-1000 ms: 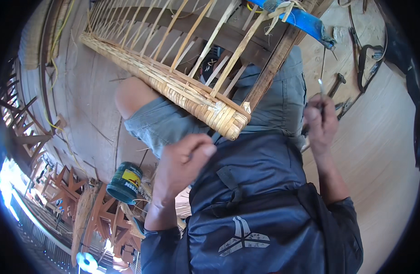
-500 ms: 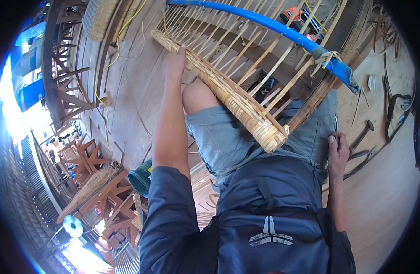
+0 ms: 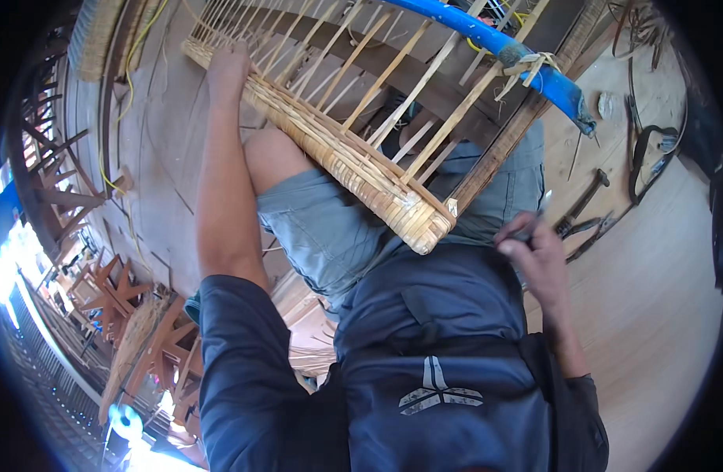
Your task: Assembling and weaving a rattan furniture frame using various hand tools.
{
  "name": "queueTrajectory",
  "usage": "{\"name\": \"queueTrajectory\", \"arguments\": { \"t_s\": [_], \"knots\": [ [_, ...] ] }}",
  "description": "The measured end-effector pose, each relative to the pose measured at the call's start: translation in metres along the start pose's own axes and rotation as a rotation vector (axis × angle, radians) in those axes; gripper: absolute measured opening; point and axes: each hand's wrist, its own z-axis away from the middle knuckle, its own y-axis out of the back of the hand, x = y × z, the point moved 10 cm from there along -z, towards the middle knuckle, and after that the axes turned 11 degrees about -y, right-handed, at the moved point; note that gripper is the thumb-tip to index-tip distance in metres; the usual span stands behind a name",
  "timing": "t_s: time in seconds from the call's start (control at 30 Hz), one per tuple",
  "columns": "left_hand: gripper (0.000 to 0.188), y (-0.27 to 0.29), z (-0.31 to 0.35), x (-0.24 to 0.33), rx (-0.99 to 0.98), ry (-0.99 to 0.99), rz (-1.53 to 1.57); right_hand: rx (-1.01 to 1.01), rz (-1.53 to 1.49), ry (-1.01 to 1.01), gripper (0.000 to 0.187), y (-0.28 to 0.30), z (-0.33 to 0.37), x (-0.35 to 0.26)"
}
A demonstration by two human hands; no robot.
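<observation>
A long woven rattan frame (image 3: 353, 177) lies slantwise over my knees, its thick wrapped edge toward me and a row of thin upright sticks running off from it. My left hand (image 3: 230, 72) is closed on that edge near its far left part. In front of my right hip, my right hand (image 3: 538, 256) is closed round a small knife (image 3: 526, 230), its pale tip pointing up and away from the frame. A blue pipe (image 3: 487, 43) crosses the sticks and is tied to one with a pale strip.
A hammer (image 3: 589, 200), pliers (image 3: 593, 232) and a dark strap (image 3: 652, 157) lie on the board to my right. Brown wooden star shapes (image 3: 110, 291) stand at the left. A yellow cord (image 3: 125, 102) runs along the floor, past a wicker piece (image 3: 94, 39).
My right hand has risen from beside my thigh, bringing the knife inward. The view has shifted, so the frame sits further left. My left hand keeps hold of the woven edge.
</observation>
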Motion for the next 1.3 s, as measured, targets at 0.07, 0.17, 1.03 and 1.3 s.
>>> {"name": "queueTrajectory", "arguments": {
  "t_s": [0.07,0.17,1.03,1.3],
  "knots": [
    [0.049,0.001,0.003,0.01,-0.02,-0.075,-0.192,-0.088,0.298,-0.039,0.02,-0.016,0.001,0.002],
    [0.05,-0.006,0.002,0.009,-0.06,-0.098,-0.236,-0.062,0.312,0.082,0.02,-0.01,0.004,-0.023],
    [0.037,-0.029,-0.019,-0.004,-0.061,-0.377,-0.553,0.189,-0.733,0.621,0.028,0.042,0.035,-0.051],
    [0.039,-0.026,-0.025,-0.013,-0.027,-0.374,-0.521,0.055,-0.314,0.665,0.025,0.003,0.034,-0.068]
  ]
}}
